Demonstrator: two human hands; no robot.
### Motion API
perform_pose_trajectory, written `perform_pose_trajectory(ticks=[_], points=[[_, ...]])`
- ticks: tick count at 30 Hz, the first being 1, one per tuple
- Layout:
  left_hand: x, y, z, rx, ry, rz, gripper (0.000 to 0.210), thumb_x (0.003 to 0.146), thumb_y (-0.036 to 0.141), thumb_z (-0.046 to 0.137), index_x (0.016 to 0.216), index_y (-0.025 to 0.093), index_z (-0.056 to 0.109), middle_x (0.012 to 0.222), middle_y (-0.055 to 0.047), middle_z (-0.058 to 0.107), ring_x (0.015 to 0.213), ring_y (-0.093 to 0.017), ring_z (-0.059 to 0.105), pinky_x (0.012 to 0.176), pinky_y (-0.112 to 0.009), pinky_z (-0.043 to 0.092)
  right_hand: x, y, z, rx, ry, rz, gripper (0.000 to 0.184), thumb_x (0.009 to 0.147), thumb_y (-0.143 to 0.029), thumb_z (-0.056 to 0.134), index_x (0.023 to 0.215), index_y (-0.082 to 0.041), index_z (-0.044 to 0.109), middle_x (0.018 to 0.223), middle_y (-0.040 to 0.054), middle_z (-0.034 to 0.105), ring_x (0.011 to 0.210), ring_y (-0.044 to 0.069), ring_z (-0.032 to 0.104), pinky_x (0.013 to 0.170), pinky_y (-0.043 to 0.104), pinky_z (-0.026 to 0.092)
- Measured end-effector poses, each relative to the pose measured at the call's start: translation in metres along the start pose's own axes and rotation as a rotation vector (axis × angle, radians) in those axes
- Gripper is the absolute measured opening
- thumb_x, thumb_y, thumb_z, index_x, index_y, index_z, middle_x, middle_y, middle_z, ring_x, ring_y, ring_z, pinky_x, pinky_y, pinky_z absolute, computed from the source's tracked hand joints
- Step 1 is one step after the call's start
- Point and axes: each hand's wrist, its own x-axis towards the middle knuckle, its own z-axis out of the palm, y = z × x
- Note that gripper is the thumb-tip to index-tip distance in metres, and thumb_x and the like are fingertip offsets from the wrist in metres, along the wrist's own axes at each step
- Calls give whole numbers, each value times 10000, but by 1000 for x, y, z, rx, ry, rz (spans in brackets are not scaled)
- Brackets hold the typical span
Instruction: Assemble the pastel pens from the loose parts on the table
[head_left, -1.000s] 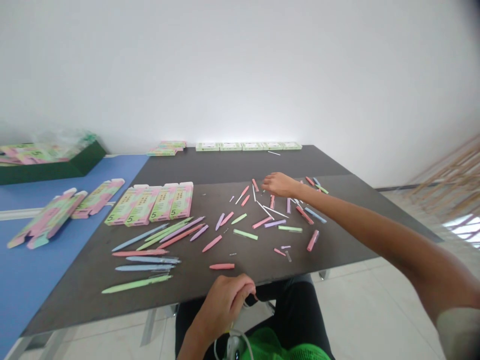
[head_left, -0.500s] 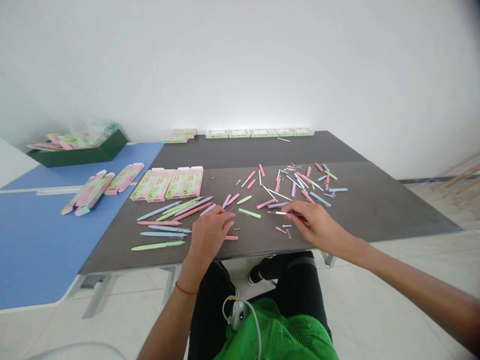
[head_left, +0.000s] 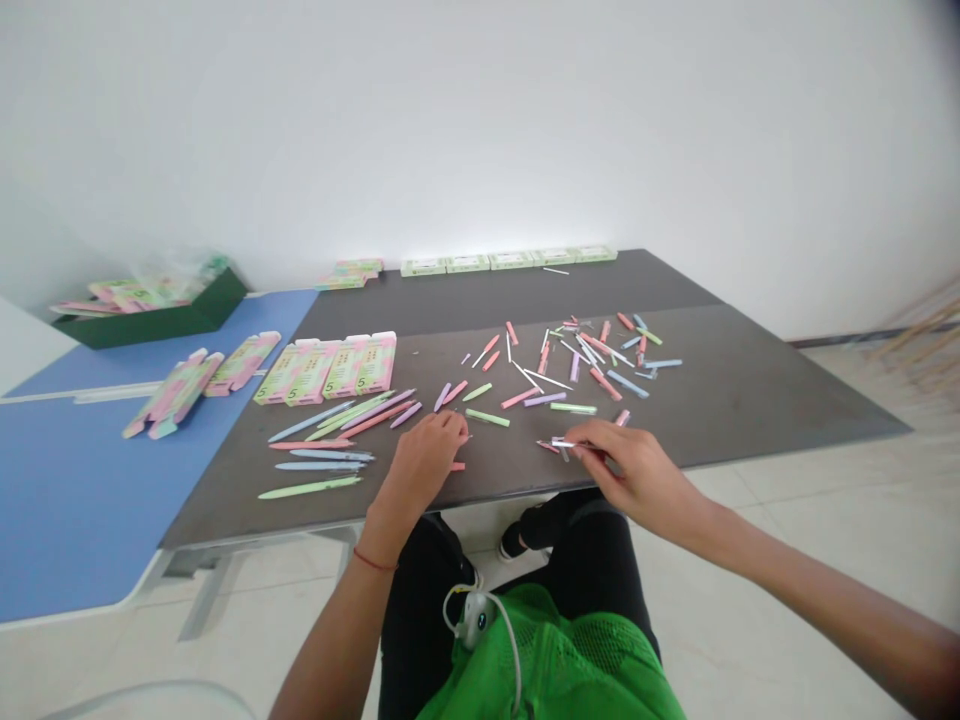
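Note:
My right hand [head_left: 634,462] is closed in a pinch over the table's front part, holding a thin white pen refill [head_left: 561,443] whose tip points left. Under and beside it lie small pen parts, and a green pen barrel [head_left: 574,408] rests just behind. My left hand [head_left: 429,450] is at the table surface with thumb and fingers pressed together. Whatever is between its fingertips is too small to name. A pink pen piece [head_left: 457,466] shows partly beside its thumb. Close behind lie a green barrel [head_left: 487,417] and a purple piece [head_left: 442,397].
Assembled pens [head_left: 315,488] lie left of my left hand, below a row of pink-green boxes [head_left: 341,368]. Scattered barrels and refills [head_left: 592,350] spread at the right. Flattened boxes [head_left: 176,392] and a dark green bin [head_left: 157,318] are on the blue table; pale boxes [head_left: 510,260] line the wall.
My right hand has moved slightly down and toward me with the refill, uncovering the green barrel behind it. My left hand's fingers have drawn closer together. The whole view has shifted slightly.

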Motion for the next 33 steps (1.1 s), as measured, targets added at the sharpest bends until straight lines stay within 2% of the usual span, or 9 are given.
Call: perform_pose_trajectory(ticks=[2,4,7,10,14,33], points=[[-12,14,-11,-111,51,23,143,1079,213,539,1042,179,673,961,-37,757,769,-151,700,689,-241,512,0,-8,-2,38,33,-12,240,1056,-194,500,1148,-261,711,1049,90,784,878,248,753,752,374,607],[-27,31,-23,-255,148,108,133,1068,281,593,1023,199,687,853,7,754,741,-139,717,709,-226,531,1,-16,-5,77,81,-29,270,1048,-175,517,1173,-276,735,1073,87,794,916,250,767,784,378,628],[-46,52,-38,-377,362,202,63,1023,243,674,1032,218,731,921,15,810,775,-123,760,757,-205,563,0,-28,-7,112,152,-72,301,1036,-145,540,1198,-280,754,1082,86,802,925,240,776,809,381,648],[-54,64,-44,-426,444,219,91,998,189,706,1055,225,766,982,-1,835,844,-135,789,791,-204,587,0,-36,-7,128,201,-175,298,1015,-95,558,1192,-221,762,1055,105,807,924,231,781,794,361,654],[-54,68,-43,-500,448,210,109,974,155,733,1030,232,786,964,14,840,827,-123,791,784,-189,596,1,-40,-8,109,244,-258,303,982,-30,563,1167,-165,762,1050,133,808,936,226,781,788,341,651],[-53,71,-40,-585,420,145,72,1008,205,702,1016,225,771,931,31,839,822,-116,795,781,-182,588,2,-39,-7,155,213,-252,286,990,-30,581,1180,-170,742,1050,128,800,934,226,762,783,358,638]])
